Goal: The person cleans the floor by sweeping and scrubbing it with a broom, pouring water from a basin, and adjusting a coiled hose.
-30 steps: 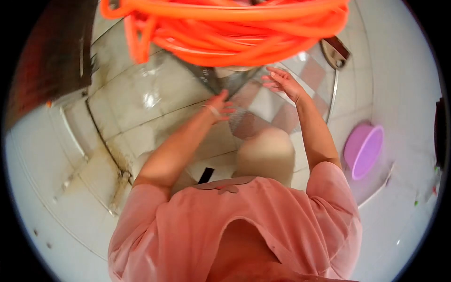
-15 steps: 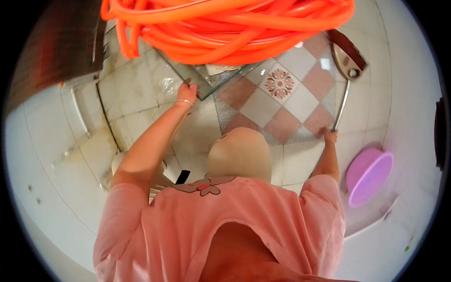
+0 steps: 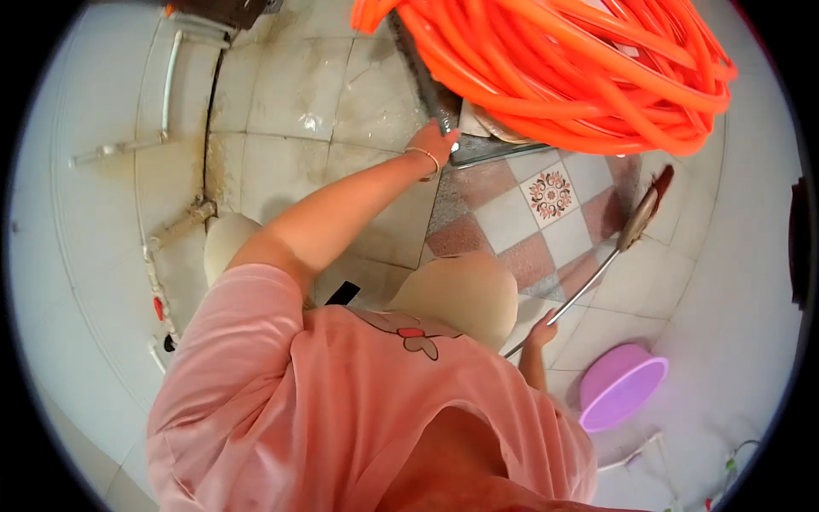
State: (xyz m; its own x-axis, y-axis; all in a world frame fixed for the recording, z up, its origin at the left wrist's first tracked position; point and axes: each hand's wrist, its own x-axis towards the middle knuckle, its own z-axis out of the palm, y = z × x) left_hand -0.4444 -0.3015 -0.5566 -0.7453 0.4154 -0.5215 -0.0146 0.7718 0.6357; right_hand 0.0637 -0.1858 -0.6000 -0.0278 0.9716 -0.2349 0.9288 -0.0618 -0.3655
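My left hand (image 3: 433,147), with a bracelet at the wrist, grips the near corner of a glass-edged panel (image 3: 499,157). A big coil of orange hose (image 3: 563,68) hides most of that panel. Low on the right, my right hand (image 3: 539,329) is closed round the metal handle of a broom (image 3: 589,286). Its head, with dark reddish bristles (image 3: 662,181), points away from me, beside the patterned floor tiles (image 3: 550,195). The handle runs back past my right hand towards my body.
A purple basin (image 3: 623,388) stands by the right wall. Pipes (image 3: 175,85) with a red-handled valve (image 3: 159,308) run along the left wall. Pale floor tiles (image 3: 290,171) on the left look wet and stained. A dark object (image 3: 200,13) is at the upper left.
The view has turned, so the hose and panel appear further right. My right hand has drawn back towards my body with the broom, whose handle now slants. My left hand remains at the panel's corner.
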